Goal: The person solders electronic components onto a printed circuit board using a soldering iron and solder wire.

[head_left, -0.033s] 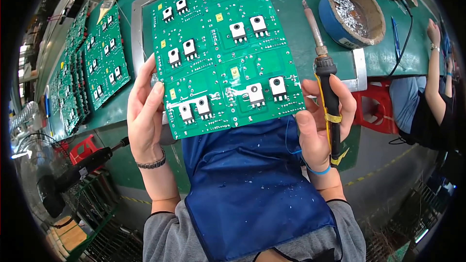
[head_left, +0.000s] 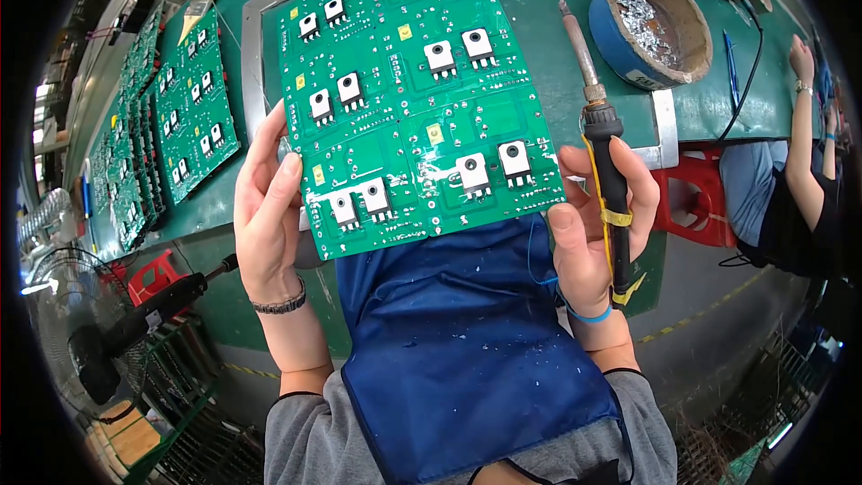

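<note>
A large green circuit board (head_left: pixel 364 145) is held up in front of me, its near edge over my blue apron. Black components with white faces sit on it in pairs, with small yellow squares among them. My left hand (head_left: pixel 271 207) is closed on the board's left edge, thumb on top. My right hand (head_left: pixel 600 220) steadies the lower right corner between thumb and fingers. That same hand also holds a soldering iron (head_left: pixel 611 166) with a black handle wrapped in yellow tape. The iron stands nearly upright in view, its tip pointing away from me and apart from the board.
Several similar boards (head_left: pixel 193 112) stand in a row at the left. A blue round container (head_left: pixel 620 40) holding solder scraps is at the far right, near blue tweezers (head_left: pixel 731 72). A fan (head_left: pixel 90 341) stands lower left. Beyond a red stool (head_left: pixel 696 202), another person's arm (head_left: pixel 802 139) shows.
</note>
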{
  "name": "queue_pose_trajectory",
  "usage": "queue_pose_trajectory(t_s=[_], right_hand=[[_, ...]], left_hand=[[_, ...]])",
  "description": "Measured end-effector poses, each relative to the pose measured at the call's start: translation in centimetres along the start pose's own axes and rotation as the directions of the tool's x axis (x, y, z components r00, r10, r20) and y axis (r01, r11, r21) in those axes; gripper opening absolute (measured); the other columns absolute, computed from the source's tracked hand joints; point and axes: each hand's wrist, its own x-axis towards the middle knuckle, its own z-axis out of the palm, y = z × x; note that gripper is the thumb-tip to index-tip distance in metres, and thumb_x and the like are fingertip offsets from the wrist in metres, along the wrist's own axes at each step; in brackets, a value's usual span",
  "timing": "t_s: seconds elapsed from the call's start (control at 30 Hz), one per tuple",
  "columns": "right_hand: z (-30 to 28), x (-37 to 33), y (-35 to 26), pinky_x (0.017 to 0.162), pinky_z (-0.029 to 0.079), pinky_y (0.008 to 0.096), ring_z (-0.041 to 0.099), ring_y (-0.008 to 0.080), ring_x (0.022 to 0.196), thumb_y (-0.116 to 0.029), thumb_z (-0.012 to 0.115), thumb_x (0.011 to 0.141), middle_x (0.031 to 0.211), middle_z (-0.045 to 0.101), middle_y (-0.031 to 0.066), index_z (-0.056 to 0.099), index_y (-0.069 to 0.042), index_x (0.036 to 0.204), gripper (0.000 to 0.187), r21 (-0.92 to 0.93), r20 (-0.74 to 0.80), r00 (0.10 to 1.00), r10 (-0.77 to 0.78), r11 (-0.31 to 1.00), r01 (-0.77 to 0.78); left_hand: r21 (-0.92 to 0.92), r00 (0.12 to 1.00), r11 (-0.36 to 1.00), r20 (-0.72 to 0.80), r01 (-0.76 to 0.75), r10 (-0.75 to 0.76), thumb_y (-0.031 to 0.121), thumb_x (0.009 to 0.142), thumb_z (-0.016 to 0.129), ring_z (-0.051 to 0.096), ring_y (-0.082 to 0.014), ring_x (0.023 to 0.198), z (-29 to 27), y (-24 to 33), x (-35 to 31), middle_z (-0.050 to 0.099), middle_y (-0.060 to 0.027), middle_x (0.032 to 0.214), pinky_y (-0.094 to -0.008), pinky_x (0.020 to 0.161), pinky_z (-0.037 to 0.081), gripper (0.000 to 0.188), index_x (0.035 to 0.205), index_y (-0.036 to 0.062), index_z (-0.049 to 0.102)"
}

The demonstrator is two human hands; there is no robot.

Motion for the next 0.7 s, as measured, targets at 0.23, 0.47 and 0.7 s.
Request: queue_pose_trajectory(t_s=[0.23,0.47,0.7], right_hand=[[-0.4,-0.1,-0.1,0.093,0.047,0.0361,0.057,0.0253,0.108,0.001,0.064,0.082,0.12,0.052,0.0199,0.031,-0.001,0.132,0.06,0.044,-0.036,0.998,0.053,0.998,-0.051],[-0.6,-0.4,-0.1,0.093,0.047,0.0362,0.056,0.0258,0.108,0.001,0.064,0.081,0.12,0.051,0.0203,0.031,-0.001,0.133,0.061,0.053,-0.043,0.997,0.062,0.997,-0.06],[-0.5,0.2,-0.2,0.091,0.049,0.0397,0.058,0.0288,0.107,0.004,0.066,0.078,0.12,0.051,0.0221,0.03,-0.001,0.132,0.065,0.041,0.041,0.999,-0.017,0.999,0.015]], left_hand=[[-0.024,0.999,0.999,-0.018,-0.03,0.03,0.009,0.09,0.053,0.044,-0.0214,0.123,0.4,0.1,-0.6,0.037,-0.018,0.139,-0.0328,0.101,0.036,0.056,0.137,-0.0095,0.029],[-0.025,0.999,1.0,-0.032,-0.015,0.014,0.008,0.09,0.052,0.044,-0.021,0.123,0.7,-0.2,-1.0,0.036,-0.0174,0.14,-0.0325,0.102,0.035,0.055,0.137,-0.0092,0.028],[0.016,1.0,1.0,-0.004,0.017,-0.016,0.009,0.09,0.053,0.041,-0.0202,0.125,0.3,-0.6,-0.5,0.035,-0.0169,0.14,-0.0321,0.101,0.035,0.056,0.138,-0.0083,0.028]])
